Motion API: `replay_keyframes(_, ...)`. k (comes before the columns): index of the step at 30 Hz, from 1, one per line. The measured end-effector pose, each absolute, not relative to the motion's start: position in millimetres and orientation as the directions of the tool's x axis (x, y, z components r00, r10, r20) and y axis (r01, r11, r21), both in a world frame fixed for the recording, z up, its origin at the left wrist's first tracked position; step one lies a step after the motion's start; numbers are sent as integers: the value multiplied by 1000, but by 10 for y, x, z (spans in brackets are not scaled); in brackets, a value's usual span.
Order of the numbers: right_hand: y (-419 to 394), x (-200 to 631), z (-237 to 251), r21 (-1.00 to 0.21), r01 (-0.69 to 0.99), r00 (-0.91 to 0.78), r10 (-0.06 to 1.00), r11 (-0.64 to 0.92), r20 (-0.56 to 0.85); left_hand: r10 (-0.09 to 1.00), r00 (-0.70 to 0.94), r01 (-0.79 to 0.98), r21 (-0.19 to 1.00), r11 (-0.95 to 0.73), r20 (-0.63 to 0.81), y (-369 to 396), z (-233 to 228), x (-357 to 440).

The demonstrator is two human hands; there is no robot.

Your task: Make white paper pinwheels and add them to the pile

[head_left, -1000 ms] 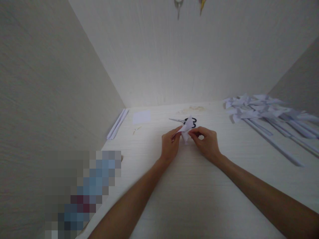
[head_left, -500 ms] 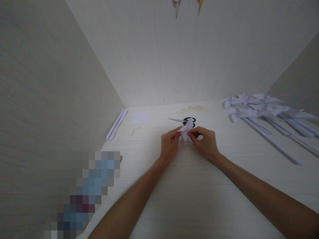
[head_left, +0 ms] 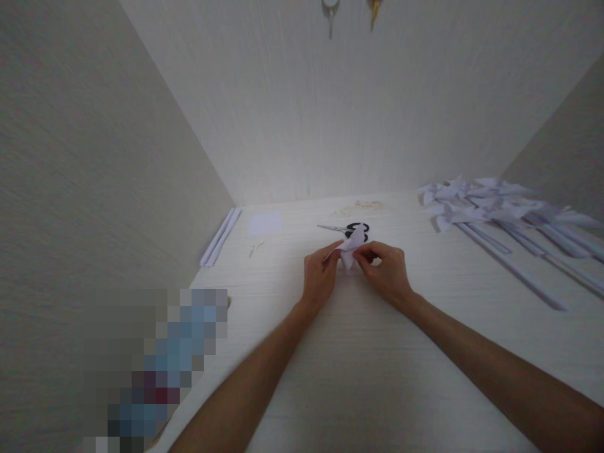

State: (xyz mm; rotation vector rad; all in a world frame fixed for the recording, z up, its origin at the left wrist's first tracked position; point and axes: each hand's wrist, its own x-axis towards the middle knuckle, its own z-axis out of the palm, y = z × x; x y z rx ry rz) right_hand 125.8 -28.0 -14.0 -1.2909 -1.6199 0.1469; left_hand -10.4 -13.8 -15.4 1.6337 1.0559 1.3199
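While pinched between left hand point(head_left: 319, 275) and right hand point(head_left: 387, 275), both grips clamped on folded paper point(head_left: 352, 246), just before scissors point(head_left: 346, 229) on tabletop point(head_left: 358, 371): folding underway; likely needs a firm crease.

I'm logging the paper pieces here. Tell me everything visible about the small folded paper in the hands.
The folded paper is small, white, thin and creased into pointed flaps, one tip sticking up and away from the person. It is held just above the pale table, pinched at its left edge by the left hand and at its right by the right hand. Black-handled scissors lie right behind it.
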Motion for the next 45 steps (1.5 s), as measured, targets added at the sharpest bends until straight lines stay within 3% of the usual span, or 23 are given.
replay_keyframes(45, -267, 1269, -144, -634, 620, 50, 783, 462, 620, 957, 96, 48, 960, -278, 272, -121, -140, -103)
